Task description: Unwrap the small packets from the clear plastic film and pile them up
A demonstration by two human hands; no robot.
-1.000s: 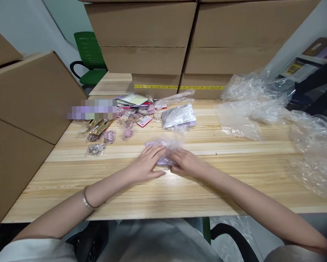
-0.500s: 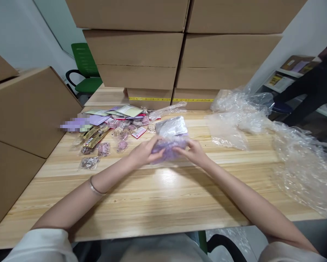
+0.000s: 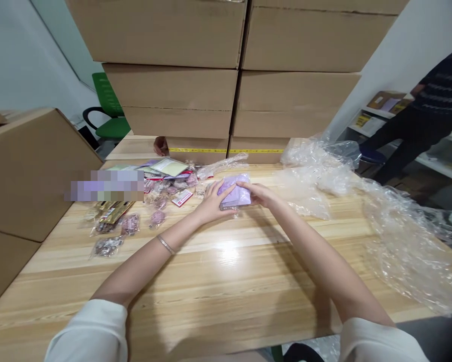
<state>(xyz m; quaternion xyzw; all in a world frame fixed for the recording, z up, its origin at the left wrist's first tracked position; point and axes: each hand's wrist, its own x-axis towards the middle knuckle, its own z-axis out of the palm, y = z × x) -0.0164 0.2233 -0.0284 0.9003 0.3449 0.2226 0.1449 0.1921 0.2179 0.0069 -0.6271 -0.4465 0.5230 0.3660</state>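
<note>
Lilac packet (image 3: pixel 237 196) at twelve o'clock over the counter (image 3: pixel 195 296): left hand (image 3: pixel 211 205) and right hand (image 3: pixel 262 194) each half-close their grip on it, at nine and three, probably for steadiness. Clear film (image 3: pixel 393 251) lies at two o'clock, presumably leaving elbow room

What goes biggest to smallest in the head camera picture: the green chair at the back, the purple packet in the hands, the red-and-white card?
Largest to smallest:
1. green chair
2. purple packet
3. red-and-white card
</note>
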